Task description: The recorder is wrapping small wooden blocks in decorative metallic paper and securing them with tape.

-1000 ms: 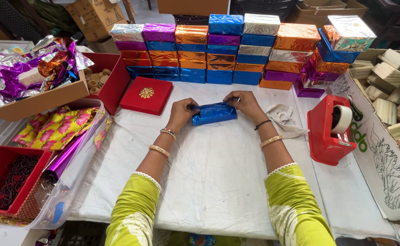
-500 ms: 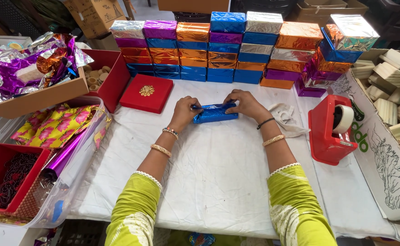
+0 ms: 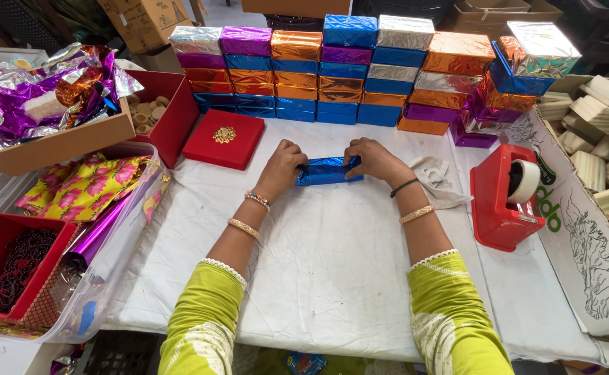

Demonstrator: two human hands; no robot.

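Note:
A small flat box wrapped in shiny blue foil (image 3: 327,171) lies on the white cloth-covered table (image 3: 332,278). My left hand (image 3: 281,165) presses on its left end and my right hand (image 3: 372,159) on its right end, fingers folded over the foil. Both wrists wear bangles, and the sleeves are yellow-green.
A wall of foil-wrapped boxes (image 3: 360,73) in blue, orange, purple and silver stands behind. A red lidded box (image 3: 224,138) sits at left, a red tape dispenser (image 3: 503,198) at right beside a crumpled cloth (image 3: 440,182). Bins of foil scraps (image 3: 34,97) and rolled foil (image 3: 93,236) line the left edge.
Both hands have shifted slightly along the blue box, pressing the foil at its ends. The box has stayed in place.

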